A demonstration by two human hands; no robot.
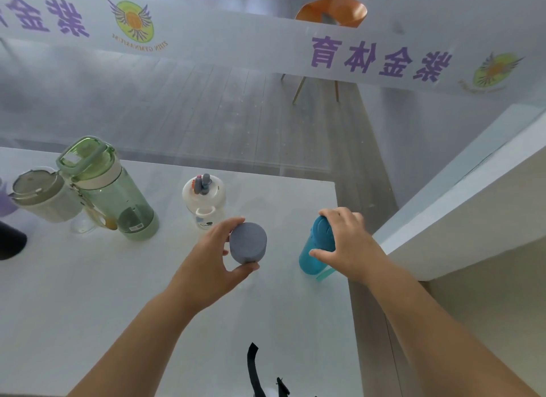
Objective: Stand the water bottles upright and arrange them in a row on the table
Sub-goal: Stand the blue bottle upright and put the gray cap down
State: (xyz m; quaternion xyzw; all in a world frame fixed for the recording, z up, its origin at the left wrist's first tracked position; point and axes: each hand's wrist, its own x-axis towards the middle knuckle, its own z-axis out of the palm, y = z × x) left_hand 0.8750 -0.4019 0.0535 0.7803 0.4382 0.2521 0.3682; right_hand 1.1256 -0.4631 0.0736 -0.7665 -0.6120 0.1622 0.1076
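White worktop (88, 308), w/ bottles upright on it: beige tumbler (44, 198) far left, green bottle (118, 195) touching it, white bottle (205, 201) mid, grey-capped bottle (248, 243) nearer, teal bottle (313, 254) by right edge.

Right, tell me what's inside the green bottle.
The green bottle is see-through and holds no water. A dark patch and a small label show near its base, whether inside or on the wall I cannot tell. The lid hides what is under it.

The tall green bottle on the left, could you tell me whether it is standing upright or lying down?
Upright. The tall green bottle stands on its pale green base on the table, lid and carry loop on top.
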